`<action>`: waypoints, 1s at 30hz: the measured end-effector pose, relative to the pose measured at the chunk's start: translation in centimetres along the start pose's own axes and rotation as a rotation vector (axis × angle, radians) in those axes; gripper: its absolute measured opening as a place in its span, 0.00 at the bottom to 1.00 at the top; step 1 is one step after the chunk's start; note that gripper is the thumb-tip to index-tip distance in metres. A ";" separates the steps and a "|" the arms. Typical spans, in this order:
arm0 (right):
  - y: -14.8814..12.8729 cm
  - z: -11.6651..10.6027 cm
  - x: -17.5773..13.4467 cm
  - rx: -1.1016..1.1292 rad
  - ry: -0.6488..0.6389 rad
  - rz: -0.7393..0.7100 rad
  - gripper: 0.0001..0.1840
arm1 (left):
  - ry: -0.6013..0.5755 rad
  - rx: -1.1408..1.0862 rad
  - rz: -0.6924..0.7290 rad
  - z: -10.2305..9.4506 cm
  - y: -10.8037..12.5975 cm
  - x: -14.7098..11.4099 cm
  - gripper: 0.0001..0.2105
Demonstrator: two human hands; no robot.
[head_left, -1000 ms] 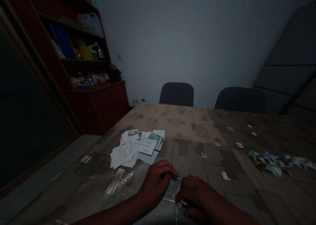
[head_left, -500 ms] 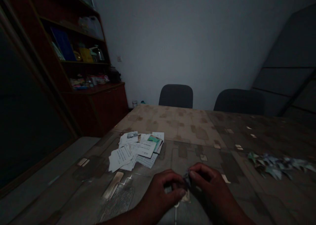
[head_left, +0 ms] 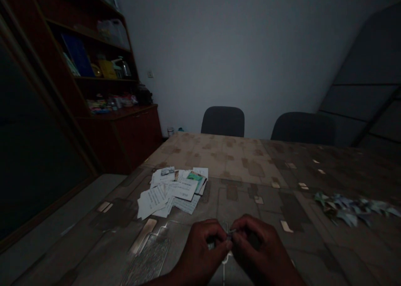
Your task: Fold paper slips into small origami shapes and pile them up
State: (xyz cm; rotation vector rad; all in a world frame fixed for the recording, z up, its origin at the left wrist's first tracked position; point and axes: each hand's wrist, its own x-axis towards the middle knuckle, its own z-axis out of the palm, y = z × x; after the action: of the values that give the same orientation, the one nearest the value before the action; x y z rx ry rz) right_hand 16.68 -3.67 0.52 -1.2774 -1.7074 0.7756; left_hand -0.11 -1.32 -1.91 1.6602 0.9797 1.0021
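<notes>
My left hand (head_left: 205, 244) and my right hand (head_left: 258, 244) meet low in the middle of the view, above the table. Both have thumb and fingers pinched on a small folded piece of paper (head_left: 230, 233), mostly covered by the fingertips. Beyond my left hand lies a loose pile of small printed paper sheets (head_left: 171, 194), some overlapping, one with a green picture. Off to the right of my right hand rests a row of folded paper pieces (head_left: 351, 208) with pointed ends, joined or bunched together.
A patterned cloth covers the table (head_left: 219, 152). Two dark chairs (head_left: 223, 121) stand on its far side, before a pale wall. On the left is a reddish wooden cabinet (head_left: 131, 131) with shelves of household items. The room is dim.
My hands have drawn closer together, and the right hand has shifted left and slightly down. The folded paper has moved a little left between the fingertips. The paper piles have not moved.
</notes>
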 end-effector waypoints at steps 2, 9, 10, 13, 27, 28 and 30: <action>-0.1 -0.2 0.1 -0.047 -0.009 -0.036 0.06 | -0.003 0.001 0.015 0.0 -0.1 0.0 0.08; -0.2 -0.7 0.2 -0.111 -0.009 -0.074 0.08 | 0.012 -0.019 -0.079 0.1 0.0 0.0 0.07; -0.1 -0.7 0.2 -0.110 -0.010 -0.072 0.08 | 0.020 -0.016 -0.083 0.1 0.1 0.0 0.07; -0.1 -0.7 0.0 -0.104 -0.012 -0.100 0.07 | 0.039 0.002 -0.070 0.1 0.3 0.0 0.06; 0.6 -0.6 -0.3 -0.210 -0.016 -0.228 0.06 | -0.009 0.063 0.103 -0.3 0.3 0.3 0.07; 0.6 -0.6 -0.3 -0.219 -0.017 -0.255 0.06 | -0.009 0.057 0.080 -0.2 0.3 0.3 0.08; 0.4 -0.6 -0.3 -0.242 -0.010 -0.348 0.05 | 0.006 0.036 0.002 -0.1 0.4 0.3 0.08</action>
State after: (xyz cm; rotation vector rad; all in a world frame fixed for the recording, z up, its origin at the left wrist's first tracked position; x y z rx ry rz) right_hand 17.49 -3.81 0.36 -1.0870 -2.0078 0.3804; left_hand -0.02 -1.12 -1.45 1.6887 1.0053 0.9965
